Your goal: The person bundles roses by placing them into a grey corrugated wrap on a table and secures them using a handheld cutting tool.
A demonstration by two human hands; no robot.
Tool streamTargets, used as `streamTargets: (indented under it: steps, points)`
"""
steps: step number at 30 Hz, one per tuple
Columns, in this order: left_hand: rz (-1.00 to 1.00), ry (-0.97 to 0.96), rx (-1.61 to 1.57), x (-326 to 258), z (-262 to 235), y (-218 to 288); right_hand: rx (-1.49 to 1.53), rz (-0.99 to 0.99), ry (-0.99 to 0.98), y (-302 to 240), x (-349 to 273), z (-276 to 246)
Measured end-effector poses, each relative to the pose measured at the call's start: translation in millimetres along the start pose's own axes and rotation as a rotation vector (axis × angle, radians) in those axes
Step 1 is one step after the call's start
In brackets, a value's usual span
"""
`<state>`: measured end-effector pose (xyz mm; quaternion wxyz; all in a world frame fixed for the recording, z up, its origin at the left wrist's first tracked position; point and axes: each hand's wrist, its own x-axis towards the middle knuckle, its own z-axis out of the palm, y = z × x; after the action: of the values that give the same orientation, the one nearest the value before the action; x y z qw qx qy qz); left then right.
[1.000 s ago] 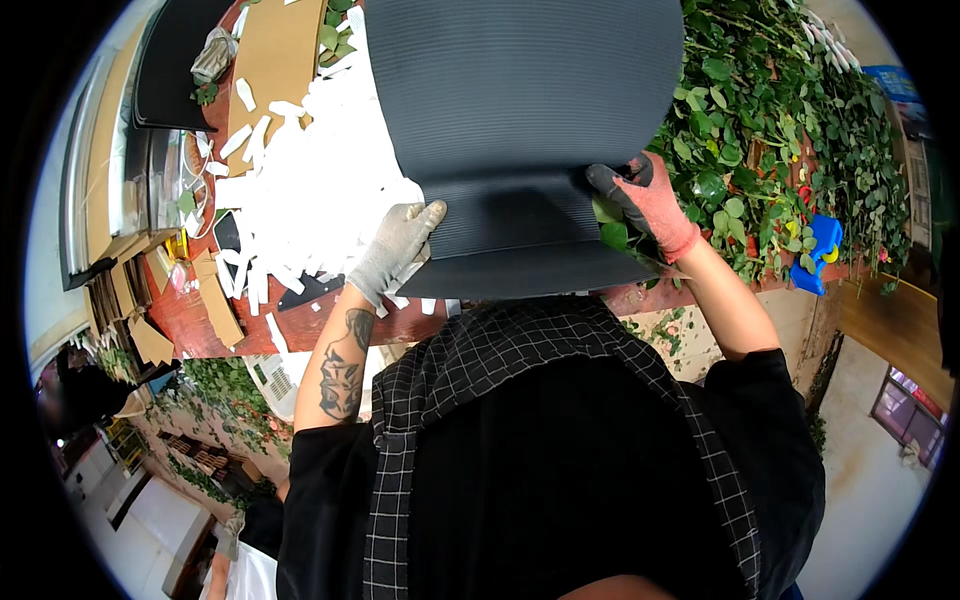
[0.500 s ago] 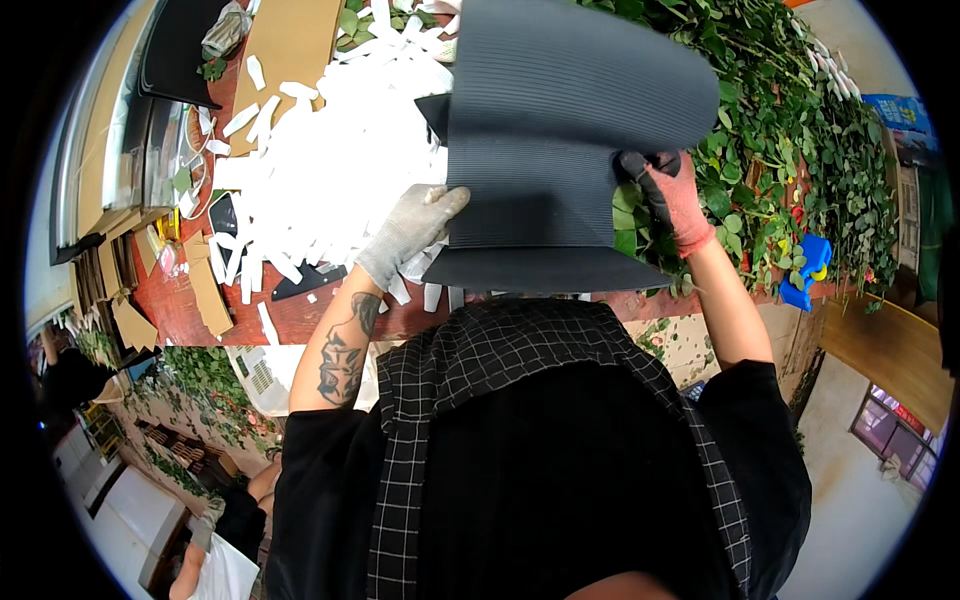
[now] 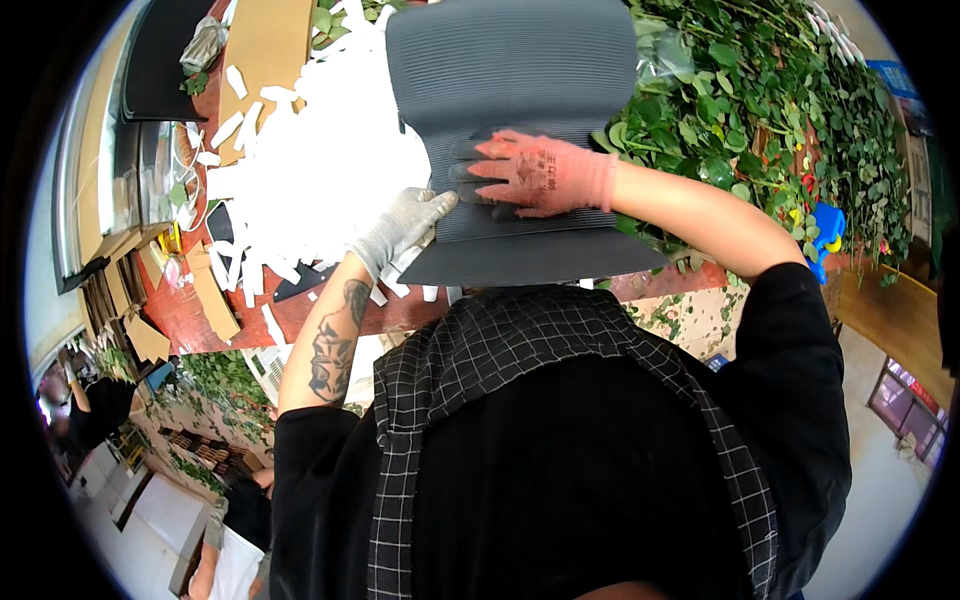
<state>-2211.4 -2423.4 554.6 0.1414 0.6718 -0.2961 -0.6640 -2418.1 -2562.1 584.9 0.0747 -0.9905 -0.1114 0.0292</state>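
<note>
The right hand (image 3: pixel 545 177), red-gloved, lies flat with fingers spread on a ribbed black sheet (image 3: pixel 515 65); the grey-gloved left hand (image 3: pixel 400 228) pinches its left edge. The sheet bends above the red table (image 3: pixel 400 315), between white pieces (image 3: pixel 310 170) and leafy stems (image 3: pixel 725 115).

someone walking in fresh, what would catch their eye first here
Most likely the big dark ridged sheet at the top centre, with the right hand, in a red glove with dark fingers, spread over it and the left hand, in a pale glove, at its left edge. Next would probably come the bright heap of white pieces left of the sheet and the green leafy stems to its right.
</note>
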Motion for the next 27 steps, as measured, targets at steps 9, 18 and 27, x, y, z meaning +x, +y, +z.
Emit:
streamTargets:
  steps: [9, 18, 27]
  points:
    - [0.21, 0.704, 0.381, -20, -27, -12, 0.269, 0.206, -0.255, 1, 7, 31]
    - [0.171, 0.324, 0.535, -36, -9, 22, 0.242, 0.134, -0.329, 3, 9, 26]
    - [0.255, 0.23, 0.28, 6, 4, -25, 0.238, 0.087, -0.272, 1, 10, 35]
